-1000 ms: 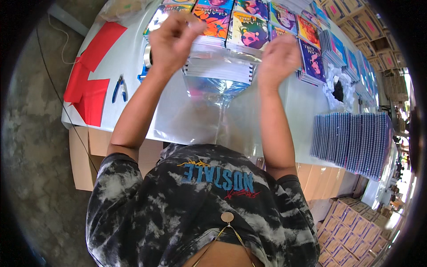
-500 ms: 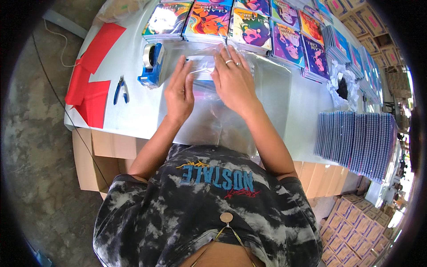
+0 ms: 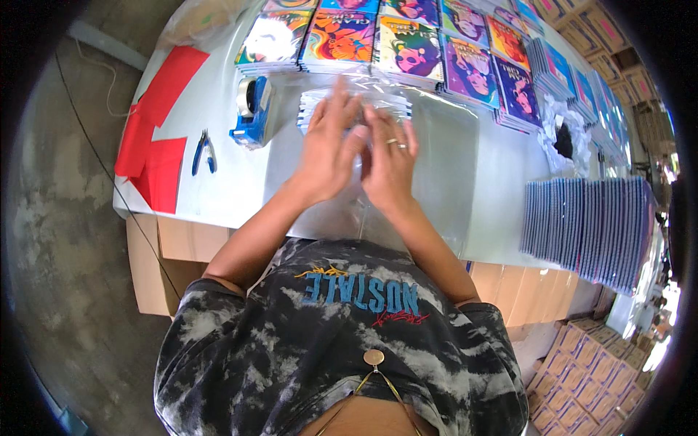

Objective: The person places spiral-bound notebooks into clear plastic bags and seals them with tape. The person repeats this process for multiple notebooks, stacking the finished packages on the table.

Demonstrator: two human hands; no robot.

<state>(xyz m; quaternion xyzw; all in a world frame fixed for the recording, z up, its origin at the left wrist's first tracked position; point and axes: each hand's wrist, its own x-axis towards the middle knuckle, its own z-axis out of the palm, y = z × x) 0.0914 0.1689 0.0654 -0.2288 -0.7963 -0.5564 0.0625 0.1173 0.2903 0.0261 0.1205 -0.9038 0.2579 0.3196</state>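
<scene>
Both my hands lie on a small stack of spiral notebooks [image 3: 309, 116] covered by clear plastic film, in the middle of the table. The fingers of my left hand [image 3: 329, 154] are stretched out over the film, their tips smeared by motion. Beside it, my right hand [image 3: 387, 158], with rings on it, rests with its fingers out on the wrapped stack. The two thumbs are close together. More of the clear plastic [image 3: 436, 174] spreads flat under and around my hands. My hands hide much of the stack.
A blue tape dispenser [image 3: 251, 116] stands left of the stack, with blue-handled pliers [image 3: 204, 152] and red cloth [image 3: 163, 171] farther left. Rows of colourful notebooks [image 3: 338, 40] line the far side. Crumpled plastic [image 3: 571, 142] and tall notebook piles [image 3: 582, 225] are at the right.
My left hand has moved right onto the stack, close to my right hand. The right hand has drawn back slightly toward me.
</scene>
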